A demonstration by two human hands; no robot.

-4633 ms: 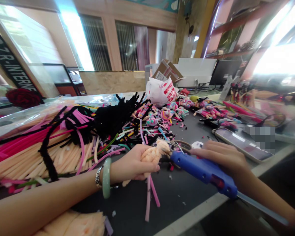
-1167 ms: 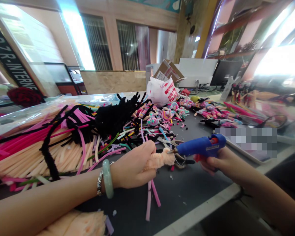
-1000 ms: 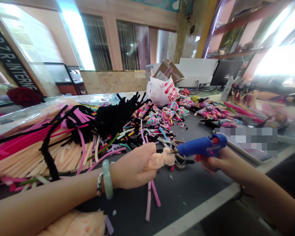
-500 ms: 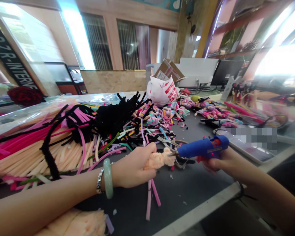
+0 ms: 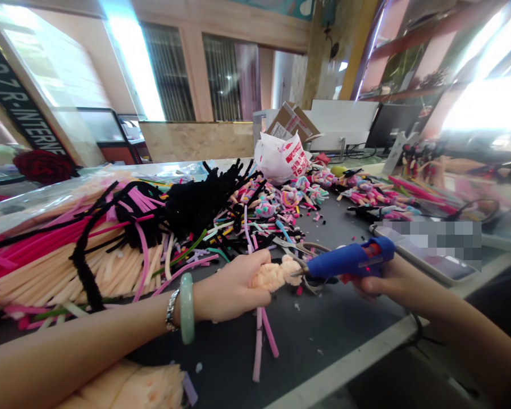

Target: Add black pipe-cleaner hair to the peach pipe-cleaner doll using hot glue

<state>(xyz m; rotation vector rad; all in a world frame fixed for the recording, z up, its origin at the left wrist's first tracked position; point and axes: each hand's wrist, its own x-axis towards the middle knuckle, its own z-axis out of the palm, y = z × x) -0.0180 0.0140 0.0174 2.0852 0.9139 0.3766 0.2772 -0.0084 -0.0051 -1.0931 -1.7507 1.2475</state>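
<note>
My left hand point(image 5: 241, 279) is closed around a peach piece of coiled pipe cleaner point(image 5: 269, 276), whose looped end sticks out to the right. In my right hand point(image 5: 377, 279) is a blue hot glue gun point(image 5: 344, 260), gripped by its handle and pointing left. Its metal nozzle is at the looped end of the peach piece; whether it touches cannot be made out. Scissors point(image 5: 313, 248) lie on the dark table behind and beneath the nozzle, partly covered by the gun. Two pink pipe cleaner strips point(image 5: 258, 346) lie just below my left hand.
Peach, pink and black pipe cleaners point(image 5: 68, 261) are heaped at the left. Small colourful figures point(image 5: 292, 196) lie in a pile beyond my hands, near a white plastic bag point(image 5: 281, 156). A phone point(image 5: 421, 255) rests to the right. A peach bundle point(image 5: 132, 386) lies at the front edge.
The glue gun's nozzle has shifted slightly downward and right, towards the lower side of the peach piece's looped end. My left hand stays nearly still.
</note>
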